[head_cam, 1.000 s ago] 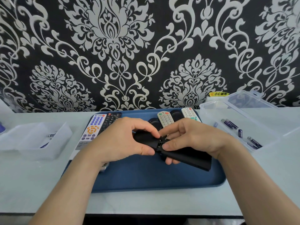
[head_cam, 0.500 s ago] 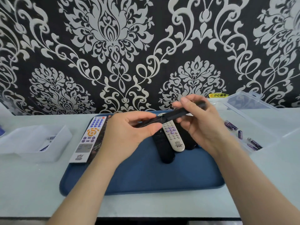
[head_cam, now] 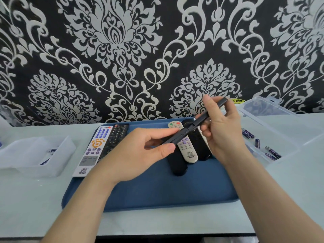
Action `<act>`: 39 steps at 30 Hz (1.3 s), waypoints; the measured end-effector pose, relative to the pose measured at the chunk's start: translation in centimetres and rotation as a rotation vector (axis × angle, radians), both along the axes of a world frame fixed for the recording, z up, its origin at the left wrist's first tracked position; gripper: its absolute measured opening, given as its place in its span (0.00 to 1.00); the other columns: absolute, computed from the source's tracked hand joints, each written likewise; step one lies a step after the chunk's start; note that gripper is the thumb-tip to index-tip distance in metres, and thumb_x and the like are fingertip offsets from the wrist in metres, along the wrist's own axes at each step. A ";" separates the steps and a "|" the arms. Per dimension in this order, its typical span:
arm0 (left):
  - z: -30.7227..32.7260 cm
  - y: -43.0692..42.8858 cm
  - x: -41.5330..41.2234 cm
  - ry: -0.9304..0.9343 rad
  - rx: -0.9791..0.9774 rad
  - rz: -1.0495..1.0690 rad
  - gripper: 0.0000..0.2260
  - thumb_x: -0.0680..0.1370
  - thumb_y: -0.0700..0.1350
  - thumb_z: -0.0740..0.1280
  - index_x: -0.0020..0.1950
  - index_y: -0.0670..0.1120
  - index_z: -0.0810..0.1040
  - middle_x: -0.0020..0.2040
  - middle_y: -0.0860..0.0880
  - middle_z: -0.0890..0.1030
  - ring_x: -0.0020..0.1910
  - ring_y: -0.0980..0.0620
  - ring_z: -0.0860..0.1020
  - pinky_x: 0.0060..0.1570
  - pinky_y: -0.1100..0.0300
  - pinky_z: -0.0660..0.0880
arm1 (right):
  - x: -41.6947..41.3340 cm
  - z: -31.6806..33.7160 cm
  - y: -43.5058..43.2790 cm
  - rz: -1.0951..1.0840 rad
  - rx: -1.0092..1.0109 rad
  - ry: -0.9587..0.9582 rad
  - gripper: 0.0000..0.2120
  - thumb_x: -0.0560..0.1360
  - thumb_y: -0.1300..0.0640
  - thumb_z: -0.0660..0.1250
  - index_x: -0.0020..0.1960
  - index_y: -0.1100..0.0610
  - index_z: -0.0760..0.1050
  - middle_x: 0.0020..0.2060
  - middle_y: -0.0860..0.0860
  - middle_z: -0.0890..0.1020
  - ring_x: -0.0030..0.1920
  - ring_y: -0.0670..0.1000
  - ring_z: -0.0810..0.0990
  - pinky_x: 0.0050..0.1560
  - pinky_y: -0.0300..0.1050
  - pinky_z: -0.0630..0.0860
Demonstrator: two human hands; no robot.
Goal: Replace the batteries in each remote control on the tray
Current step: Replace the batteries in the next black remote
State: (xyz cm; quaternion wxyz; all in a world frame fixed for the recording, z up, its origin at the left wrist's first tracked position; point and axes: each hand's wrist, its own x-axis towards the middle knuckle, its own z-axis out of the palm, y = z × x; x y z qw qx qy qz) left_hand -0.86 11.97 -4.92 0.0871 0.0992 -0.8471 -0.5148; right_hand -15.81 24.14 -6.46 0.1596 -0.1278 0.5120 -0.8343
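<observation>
Head camera: the fingers (head_cam: pixel 163 133) of your left hand (head_cam: pixel 138 155) pinch the low end of the black remote (head_cam: pixel 185 131), thumb under, finger on top. Your right hand (head_cam: pixel 224 135) curls round its high end. The remote is up in the air over the blue tray (head_cam: pixel 157 195). Its long side runs from 8 o'clock up to 2 o'clock. You see only its thin edge, so I cannot tell if the back lid is off. The batteries (head_cam: pixel 248 134) lie at 3 o'clock, nearer your right hand.
</observation>
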 end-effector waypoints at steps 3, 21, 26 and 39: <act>0.0 0.0 0.0 -0.024 0.036 -0.006 0.21 0.71 0.41 0.74 0.61 0.56 0.78 0.54 0.59 0.83 0.54 0.59 0.81 0.62 0.57 0.74 | 0.1 0.1 0.0 0.023 0.018 0.028 0.10 0.78 0.53 0.69 0.44 0.52 0.68 0.40 0.61 0.72 0.19 0.46 0.68 0.17 0.35 0.60; -0.4 1.0 -0.5 0.089 0.189 -0.028 0.21 0.65 0.42 0.74 0.56 0.56 0.81 0.53 0.57 0.84 0.53 0.58 0.82 0.53 0.69 0.74 | -0.1 0.3 0.4 0.036 0.035 0.150 0.08 0.78 0.54 0.68 0.44 0.52 0.70 0.36 0.64 0.74 0.19 0.48 0.69 0.17 0.34 0.61; -0.5 1.0 -0.5 0.075 0.194 -0.029 0.24 0.64 0.40 0.75 0.58 0.56 0.80 0.53 0.56 0.84 0.53 0.57 0.82 0.54 0.67 0.75 | 0.0 0.2 0.2 0.042 0.036 0.121 0.08 0.78 0.53 0.68 0.44 0.51 0.70 0.38 0.63 0.74 0.19 0.48 0.69 0.17 0.35 0.61; 0.0 1.3 0.1 0.065 0.088 0.016 0.26 0.64 0.30 0.76 0.54 0.57 0.81 0.49 0.58 0.85 0.51 0.59 0.82 0.56 0.62 0.77 | 0.8 -0.7 -0.7 0.201 0.052 -0.159 0.11 0.77 0.49 0.69 0.51 0.53 0.70 0.33 0.60 0.73 0.18 0.43 0.63 0.16 0.32 0.55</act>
